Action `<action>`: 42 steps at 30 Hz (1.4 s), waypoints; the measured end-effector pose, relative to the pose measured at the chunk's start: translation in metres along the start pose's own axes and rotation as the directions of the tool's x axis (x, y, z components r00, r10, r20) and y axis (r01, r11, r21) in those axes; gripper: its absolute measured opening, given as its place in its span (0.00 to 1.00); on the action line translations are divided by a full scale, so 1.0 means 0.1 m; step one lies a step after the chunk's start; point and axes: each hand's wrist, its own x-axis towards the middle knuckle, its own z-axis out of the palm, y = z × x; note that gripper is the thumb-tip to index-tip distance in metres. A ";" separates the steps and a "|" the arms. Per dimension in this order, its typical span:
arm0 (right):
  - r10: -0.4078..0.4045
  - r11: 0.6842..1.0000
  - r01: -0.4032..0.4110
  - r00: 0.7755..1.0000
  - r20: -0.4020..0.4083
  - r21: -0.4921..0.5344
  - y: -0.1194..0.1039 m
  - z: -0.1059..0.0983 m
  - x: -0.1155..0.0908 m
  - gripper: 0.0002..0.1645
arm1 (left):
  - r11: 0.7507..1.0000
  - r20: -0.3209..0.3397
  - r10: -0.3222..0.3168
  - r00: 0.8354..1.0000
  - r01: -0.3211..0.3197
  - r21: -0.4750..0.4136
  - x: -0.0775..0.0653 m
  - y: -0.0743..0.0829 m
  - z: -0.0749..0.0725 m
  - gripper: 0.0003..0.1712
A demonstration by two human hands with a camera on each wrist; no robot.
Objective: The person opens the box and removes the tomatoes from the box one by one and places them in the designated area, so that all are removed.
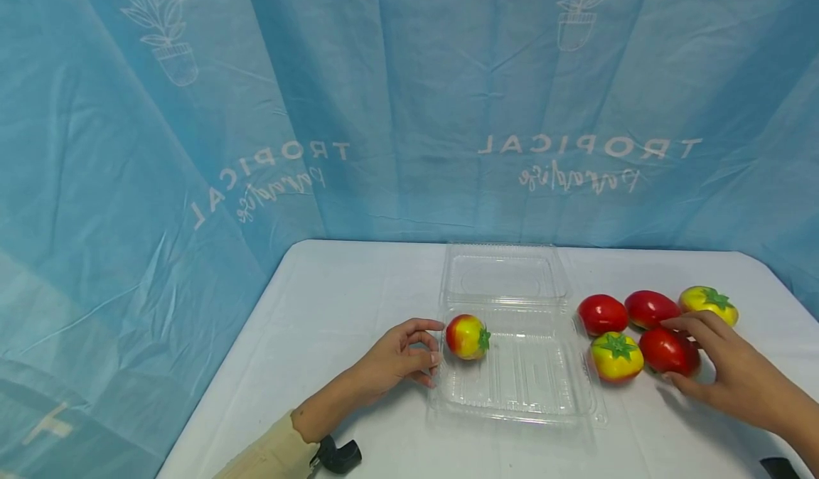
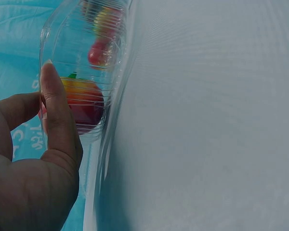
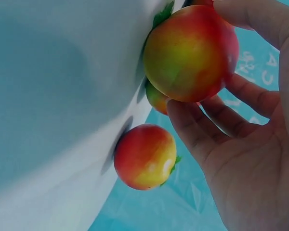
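Observation:
My left hand [image 1: 406,351] holds the left rim of a clear plastic clamshell box [image 1: 531,372], fingers at its side wall. The box lies unfolded, its lid [image 1: 502,273] laid back. Inside, against the left wall, sits one red-and-yellow toy tomato [image 1: 467,337] with a green calyx; the left wrist view shows it through the ridged wall. At the right, my right hand [image 1: 729,369] grips a red tomato [image 1: 668,351], thumb and fingers around its sides. In the right wrist view this tomato [image 3: 190,53] shows a yellow-green patch and a green leaf.
Around the gripped tomato lie two red tomatoes [image 1: 603,315] and two yellow ones, one yellow tomato [image 1: 617,357] close to the box's right edge. A white cloth covers the table [image 1: 358,287]. Blue printed curtains [image 1: 435,109] hang behind and at the left.

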 end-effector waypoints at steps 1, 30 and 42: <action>-0.001 1.000 0.001 1.000 -0.004 -0.002 -0.01 0.00 0.00 0.60 | 1.000 0.000 0.000 1.000 0.000 -0.001 0.00 0.00 0.00 0.32; -0.180 0.983 0.180 0.963 -0.203 -0.016 -0.43 -0.14 0.03 0.53 | 1.000 -0.003 -0.006 1.000 0.006 -0.001 -0.02 -0.01 0.00 0.32; -0.281 0.958 0.286 0.930 -0.239 -0.011 -0.66 -0.19 0.09 0.49 | 1.000 -0.003 -0.005 1.000 0.005 -0.004 0.00 0.01 0.00 0.32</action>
